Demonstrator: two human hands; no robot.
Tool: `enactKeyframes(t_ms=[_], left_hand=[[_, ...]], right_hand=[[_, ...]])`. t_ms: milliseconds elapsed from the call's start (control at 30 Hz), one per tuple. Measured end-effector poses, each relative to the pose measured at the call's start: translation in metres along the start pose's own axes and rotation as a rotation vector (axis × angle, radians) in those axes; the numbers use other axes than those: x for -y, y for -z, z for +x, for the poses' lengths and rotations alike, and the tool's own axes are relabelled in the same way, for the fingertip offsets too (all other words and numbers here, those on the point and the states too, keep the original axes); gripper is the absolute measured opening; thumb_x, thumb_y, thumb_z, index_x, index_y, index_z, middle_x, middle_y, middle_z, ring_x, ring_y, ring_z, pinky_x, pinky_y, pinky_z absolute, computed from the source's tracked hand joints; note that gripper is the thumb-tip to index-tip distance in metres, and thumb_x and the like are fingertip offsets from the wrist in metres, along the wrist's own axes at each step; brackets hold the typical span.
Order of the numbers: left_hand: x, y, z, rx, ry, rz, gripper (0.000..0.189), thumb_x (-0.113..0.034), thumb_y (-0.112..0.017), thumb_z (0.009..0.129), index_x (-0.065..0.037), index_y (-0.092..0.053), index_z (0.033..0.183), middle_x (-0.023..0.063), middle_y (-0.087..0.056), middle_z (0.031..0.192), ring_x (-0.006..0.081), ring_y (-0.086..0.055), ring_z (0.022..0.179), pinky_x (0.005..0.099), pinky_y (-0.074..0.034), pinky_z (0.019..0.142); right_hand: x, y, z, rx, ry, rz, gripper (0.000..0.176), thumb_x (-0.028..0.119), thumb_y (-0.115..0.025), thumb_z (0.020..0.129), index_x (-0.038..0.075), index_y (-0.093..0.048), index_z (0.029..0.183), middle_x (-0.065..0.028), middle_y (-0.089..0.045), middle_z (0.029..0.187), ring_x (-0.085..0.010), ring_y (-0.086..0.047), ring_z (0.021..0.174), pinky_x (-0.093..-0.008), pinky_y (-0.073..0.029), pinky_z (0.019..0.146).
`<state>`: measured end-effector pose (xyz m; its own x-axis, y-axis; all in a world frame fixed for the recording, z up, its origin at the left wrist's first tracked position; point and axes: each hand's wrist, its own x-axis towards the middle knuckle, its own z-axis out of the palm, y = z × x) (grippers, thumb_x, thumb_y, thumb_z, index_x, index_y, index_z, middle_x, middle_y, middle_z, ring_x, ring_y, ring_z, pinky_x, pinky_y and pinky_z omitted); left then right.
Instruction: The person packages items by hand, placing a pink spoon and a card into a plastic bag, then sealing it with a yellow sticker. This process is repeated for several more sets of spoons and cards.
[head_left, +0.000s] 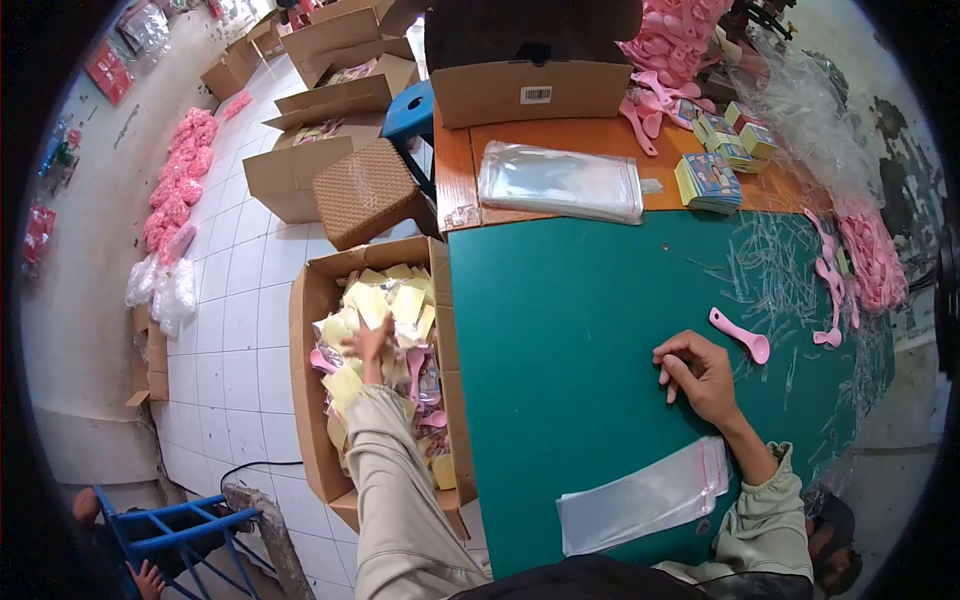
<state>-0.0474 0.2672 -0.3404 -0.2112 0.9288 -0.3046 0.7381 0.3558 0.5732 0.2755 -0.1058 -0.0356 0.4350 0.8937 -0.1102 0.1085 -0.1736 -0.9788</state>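
Left of center, my left hand (368, 342) reaches into the cardboard box (305, 400) of yellow-carded spoon packets (400, 305), grip unclear, right hand (700, 375) curled up empty; they look light and slick, so I'd pinch the stiff card.

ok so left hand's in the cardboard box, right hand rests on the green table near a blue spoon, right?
No: the head view shows the spoon is pink, not blue. The left hand is in the cardboard box; the right hand rests on the green table near it.
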Motion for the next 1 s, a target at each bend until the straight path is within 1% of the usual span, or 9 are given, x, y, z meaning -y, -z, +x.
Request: enactKeyframes(t_ms=[167,267,500,600,667,767,867,967,1000], left_hand=[[-0.020,0.000,0.037,0.031,-0.244,-0.182,0.089,-0.057,-0.063,0.075,-0.015,-0.025,0.143,0.0427,-0.014,0.137,0.0462,-0.004,0.136,0.0451,-0.017,0.109],[0.006,-0.005,0.023,-0.299,-0.571,0.059,0.078,-0.054,-0.058,0.080,-0.021,-0.027,0.143,0.0354,-0.036,0.131,0.0480,-0.013,0.134,0.0585,-0.005,0.107],[0.008,0.010,-0.131,0.054,-0.087,0.473,0.082,-0.065,-0.060,0.070,-0.027,-0.036,0.139,0.0287,-0.013,0.146,0.0475,0.004,0.135,0.0733,-0.007,0.097],[0.081,-0.050,-0.009,0.112,-0.388,0.326,0.086,-0.072,-0.055,0.068,-0.028,-0.035,0.139,0.0254,-0.011,0.147,0.0499,0.004,0.134,0.0800,-0.006,0.089],[0.035,-0.027,0.004,0.158,-0.271,0.414,0.088,-0.075,-0.051,0.068,-0.025,-0.036,0.139,0.0259,-0.016,0.146,0.0505,0.001,0.134,0.0791,-0.003,0.090],[0.049,-0.033,0.089,0.134,-0.489,0.344,0.091,-0.067,-0.057,0.069,-0.012,-0.037,0.138,0.0323,-0.042,0.129,0.0507,-0.028,0.126,0.0541,-0.021,0.105],[0.033,-0.009,0.081,0.168,-0.462,0.407,0.093,-0.063,-0.064,0.066,-0.012,-0.036,0.138,0.0307,-0.035,0.136,0.0480,-0.027,0.128,0.0553,-0.024,0.103],[-0.001,0.008,0.016,-0.183,-0.118,0.429,0.087,-0.061,-0.063,0.070,-0.010,-0.038,0.136,0.0273,-0.026,0.142,0.0449,-0.021,0.132,0.0585,-0.021,0.103],[0.001,0.002,0.009,-0.212,-0.315,0.420,0.080,-0.059,-0.061,0.073,-0.015,-0.038,0.136,0.0224,-0.024,0.144,0.0451,-0.019,0.133,0.0622,-0.018,0.102]], right_hand=[[0.000,0.002,0.000,-0.018,-0.007,0.049,0.011,-0.002,-0.051,0.088,-0.005,-0.058,0.096,-0.0102,-0.056,0.088,-0.0110,-0.058,0.067,-0.0204,-0.050,0.046],[0.002,0.003,0.000,-0.016,-0.009,0.073,0.011,-0.002,-0.051,0.088,-0.005,-0.058,0.096,-0.0103,-0.056,0.088,-0.0109,-0.058,0.067,-0.0205,-0.049,0.046],[0.001,0.002,0.000,-0.011,-0.002,0.082,0.011,-0.002,-0.050,0.089,-0.005,-0.058,0.096,-0.0104,-0.056,0.088,-0.0107,-0.057,0.067,-0.0203,-0.049,0.046],[0.003,0.002,0.000,-0.025,0.001,0.069,0.011,-0.002,-0.050,0.089,-0.005,-0.058,0.095,-0.0106,-0.056,0.087,-0.0108,-0.057,0.066,-0.0203,-0.049,0.046],[0.002,0.001,0.002,-0.030,0.006,0.065,0.011,-0.002,-0.050,0.088,-0.005,-0.058,0.095,-0.0108,-0.056,0.087,-0.0109,-0.057,0.066,-0.0204,-0.049,0.045],[0.003,0.001,0.000,-0.047,0.007,0.067,0.011,-0.003,-0.050,0.088,-0.006,-0.058,0.095,-0.0118,-0.055,0.087,-0.0113,-0.057,0.065,-0.0206,-0.049,0.044],[0.004,0.001,0.000,-0.062,-0.009,0.089,0.011,-0.003,-0.050,0.088,-0.006,-0.057,0.095,-0.0122,-0.055,0.088,-0.0117,-0.057,0.065,-0.0207,-0.049,0.044],[0.002,0.002,0.000,-0.061,-0.007,0.090,0.011,-0.003,-0.049,0.088,-0.006,-0.057,0.094,-0.0127,-0.055,0.088,-0.0118,-0.057,0.065,-0.0207,-0.048,0.043],[0.001,0.002,-0.001,-0.059,-0.007,0.086,0.011,-0.003,-0.049,0.088,-0.006,-0.057,0.094,-0.0127,-0.055,0.088,-0.0117,-0.057,0.065,-0.0207,-0.048,0.043]])
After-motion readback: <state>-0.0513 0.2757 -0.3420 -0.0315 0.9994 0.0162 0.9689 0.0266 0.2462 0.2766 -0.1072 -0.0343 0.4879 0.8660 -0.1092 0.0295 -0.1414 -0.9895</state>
